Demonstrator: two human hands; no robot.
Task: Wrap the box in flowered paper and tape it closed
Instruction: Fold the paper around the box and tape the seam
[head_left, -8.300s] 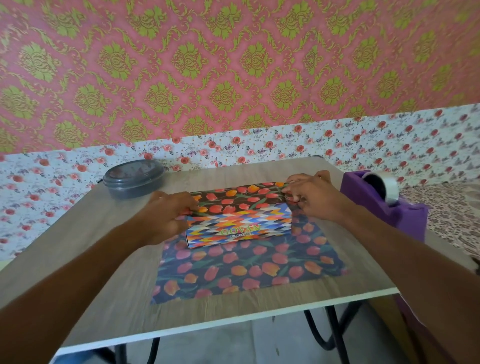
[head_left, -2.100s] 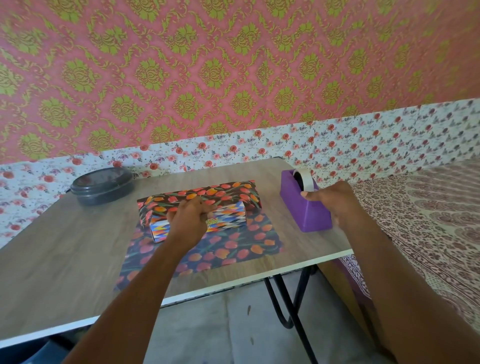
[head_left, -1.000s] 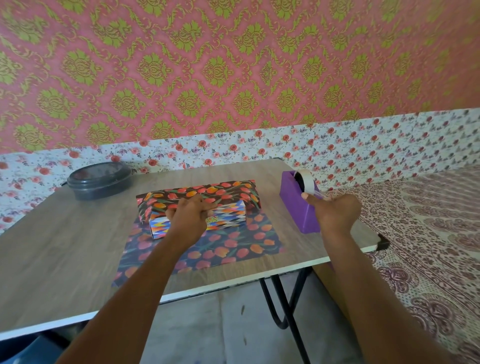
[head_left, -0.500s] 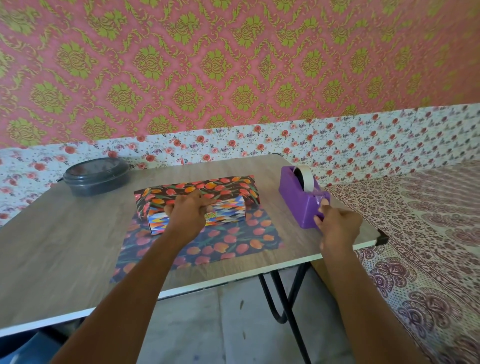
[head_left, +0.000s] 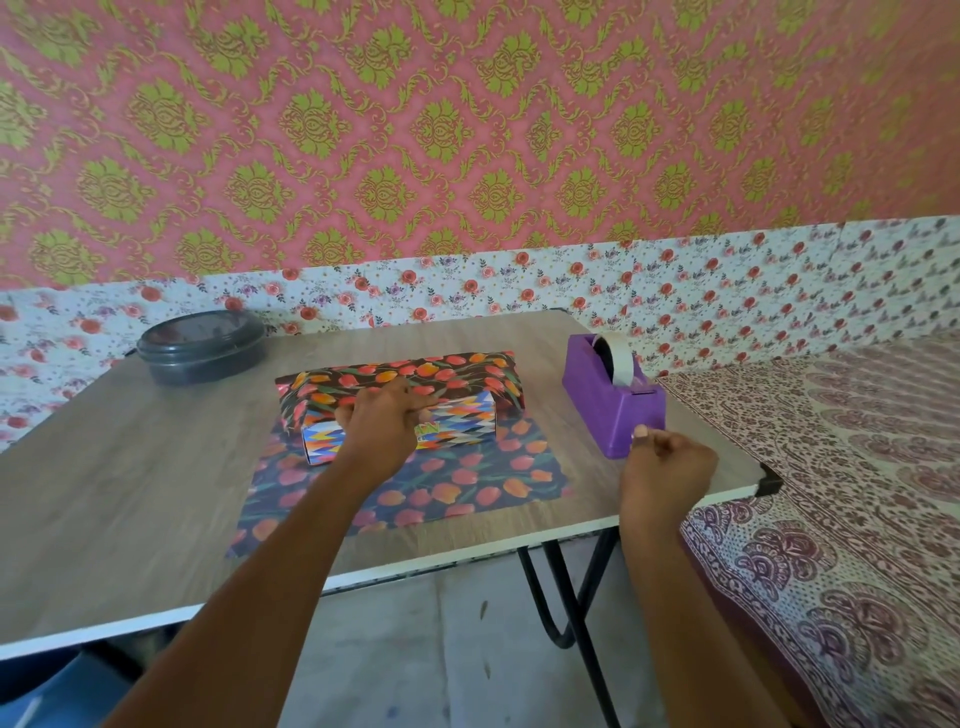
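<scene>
The box (head_left: 457, 423) sits on the flowered paper (head_left: 441, 486) on the table (head_left: 130, 483), one flap folded over its top. My left hand (head_left: 382, 421) presses that flap down. Right of the box, my right hand (head_left: 667, 467) is curled, thumb against fingers, just beside the purple dispenser (head_left: 608, 410) carrying a tape roll (head_left: 621, 361); whether it pinches tape I cannot tell. Behind-left of the box, a grey lidded bowl (head_left: 202, 345) hides its contents.

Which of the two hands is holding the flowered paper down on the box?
The left hand, pressed on the paper atop the box; the right hand is by the purple tape dispenser instead.
</scene>
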